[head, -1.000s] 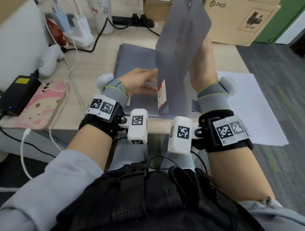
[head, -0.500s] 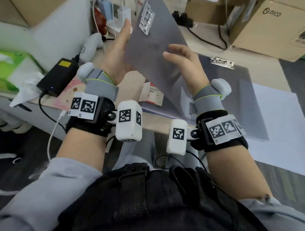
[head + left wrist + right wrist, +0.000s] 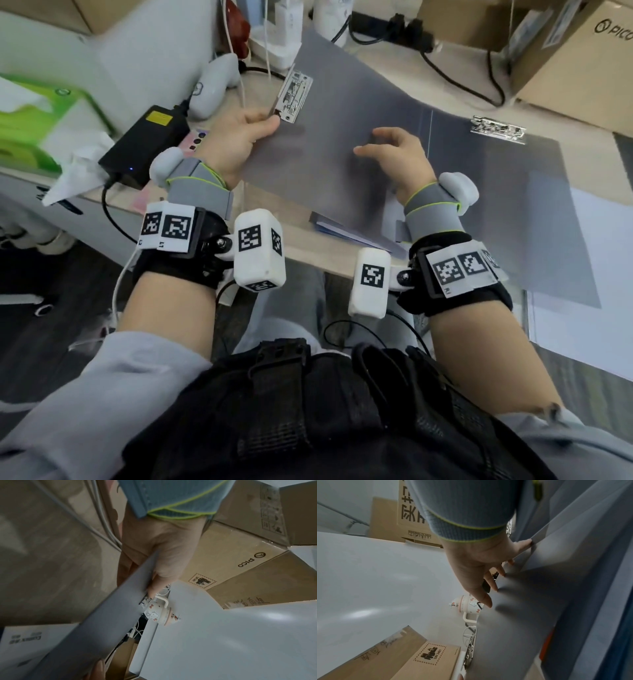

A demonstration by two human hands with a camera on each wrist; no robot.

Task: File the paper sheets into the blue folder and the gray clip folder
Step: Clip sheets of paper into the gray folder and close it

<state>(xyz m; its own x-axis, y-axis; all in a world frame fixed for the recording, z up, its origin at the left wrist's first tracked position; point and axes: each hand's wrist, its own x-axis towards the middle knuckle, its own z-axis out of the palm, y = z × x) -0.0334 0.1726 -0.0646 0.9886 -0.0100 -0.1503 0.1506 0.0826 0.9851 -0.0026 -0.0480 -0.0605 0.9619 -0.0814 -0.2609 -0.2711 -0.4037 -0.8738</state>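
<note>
- Now the flat gray plastic clip folder (image 3: 342, 137) lies spread open across the light wooden desk (image 3: 301, 246), its left cover raised off the surface and its right cover flat, with a silver metal clip (image 3: 498, 129) at that cover's far edge.
- A second silver clip mechanism (image 3: 294, 97) sits on the lifted left cover, near its far left corner.
- The left hand (image 3: 236, 144) pinches the left edge of that raised cover, thumb on top beside the mechanism and fingers beneath; the left wrist view shows the same hold (image 3: 163, 561).
- The right hand (image 3: 394, 154) hovers over the folder's middle with loosely curled fingers gripping nothing; in the right wrist view its fingertips (image 3: 488, 601) touch the gray surface.
- A thin blue folder (image 3: 352, 231) peeks out under the gray one at the desk's near edge.
- White paper sheets (image 3: 609, 257) lie to the right, partly under the right cover.
- A black power adapter (image 3: 144, 144) rests at the left.
</note>
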